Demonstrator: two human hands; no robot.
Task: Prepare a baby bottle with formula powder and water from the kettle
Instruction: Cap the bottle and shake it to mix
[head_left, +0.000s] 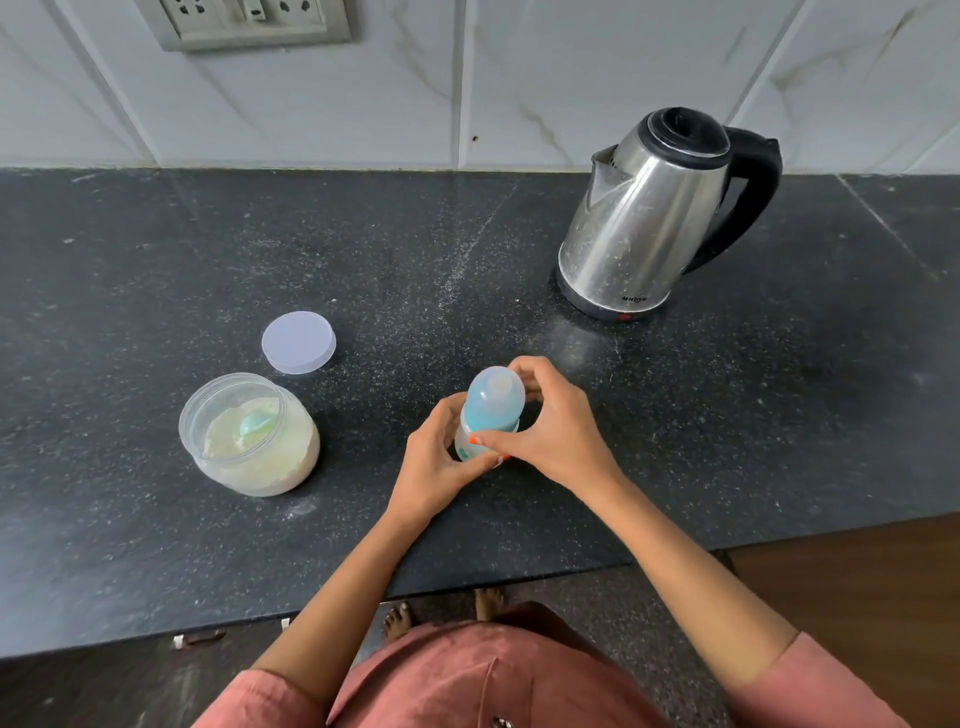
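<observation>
A baby bottle (491, 402) with a translucent blue cap stands upright on the black counter (156, 260) near its front middle. My left hand (434, 460) grips the bottle's lower body. My right hand (550, 421) curls round the blue cap and collar from the right. A clear open jar (249, 436) of pale formula powder sits to the left, a blue scoop lying in the powder. Its round white lid (298, 343) lies flat behind it. A steel kettle (654, 218) with a black handle and closed lid stands at the back right.
A white tiled wall (519, 78) with a socket plate (249, 23) rises behind the counter. The counter's front edge runs below my forearms. A wooden surface (857, 582) shows at the lower right.
</observation>
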